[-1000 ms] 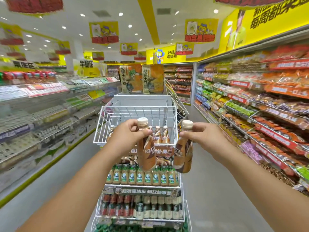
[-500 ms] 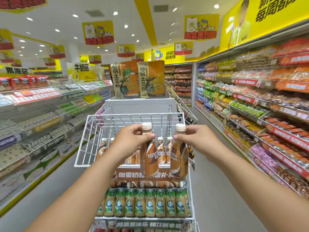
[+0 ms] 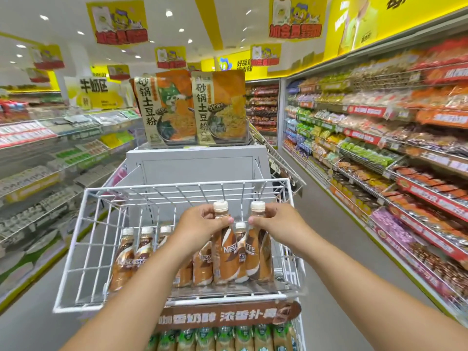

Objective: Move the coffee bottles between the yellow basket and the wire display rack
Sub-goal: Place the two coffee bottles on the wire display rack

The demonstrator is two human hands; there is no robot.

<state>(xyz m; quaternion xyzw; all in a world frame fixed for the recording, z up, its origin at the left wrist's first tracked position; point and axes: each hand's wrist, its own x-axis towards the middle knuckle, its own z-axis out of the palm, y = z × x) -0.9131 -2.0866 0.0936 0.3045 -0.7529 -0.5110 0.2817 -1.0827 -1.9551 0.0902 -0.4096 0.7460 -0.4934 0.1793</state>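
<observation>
The white wire display rack (image 3: 86, 249) stands in front of me, its top basket holding several brown coffee bottles (image 3: 125, 259) in a row along the front. My left hand (image 3: 200, 226) grips the neck of one coffee bottle (image 3: 225, 254), upright inside the basket at the right. My right hand (image 3: 276, 224) holds the neck of a second coffee bottle (image 3: 258, 257) right beside it, at the basket's right end. Both bottles have cream caps. The yellow basket is out of view.
A brown sign strip (image 3: 228, 316) runs under the top basket, with green-labelled bottles (image 3: 222, 338) on the tier below. Two noodle packs (image 3: 190, 107) stand on a grey box behind the rack. Stocked shelves (image 3: 405, 148) line the aisle on both sides.
Both hands have moved forward and down with their bottles, from in front of the rack into its top basket. The camera has come closer and tilted down over the basket.
</observation>
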